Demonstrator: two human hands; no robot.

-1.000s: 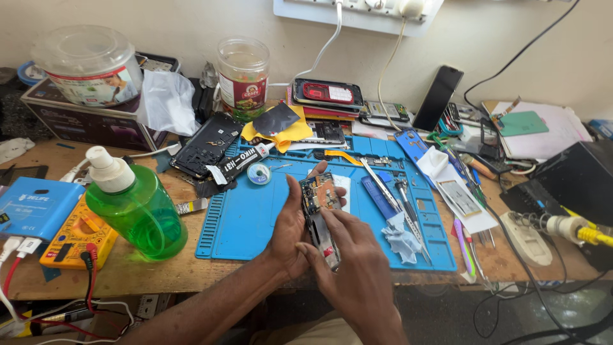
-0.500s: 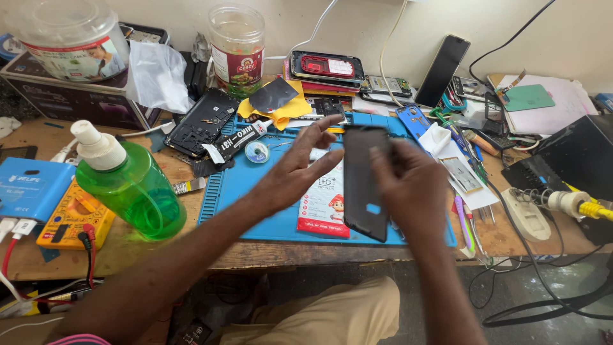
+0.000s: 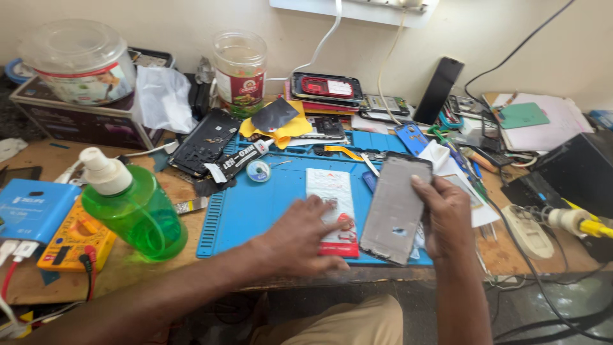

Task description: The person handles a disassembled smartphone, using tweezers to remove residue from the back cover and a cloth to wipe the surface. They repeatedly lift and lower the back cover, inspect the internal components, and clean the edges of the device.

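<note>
My right hand (image 3: 445,217) holds a grey phone display panel (image 3: 396,207) upright by its right edge, over the front right of the blue work mat (image 3: 262,204). My left hand (image 3: 303,237) lies flat, fingers spread, on a white and red flat packet (image 3: 332,207) that rests on the mat. The panel's dull back side faces me and it stands just right of the packet.
A green pump bottle (image 3: 131,207) stands at the mat's left, with a yellow multimeter (image 3: 73,237) and a blue box (image 3: 32,207) beyond. Phone parts, a glue tube (image 3: 239,160), a tape roll (image 3: 258,170), tools and jars crowd the back. A soldering handle (image 3: 575,222) lies right.
The panel has turned from its dark face to its grey back in my right hand. My left hand has dropped from mid-air onto the packet on the mat.
</note>
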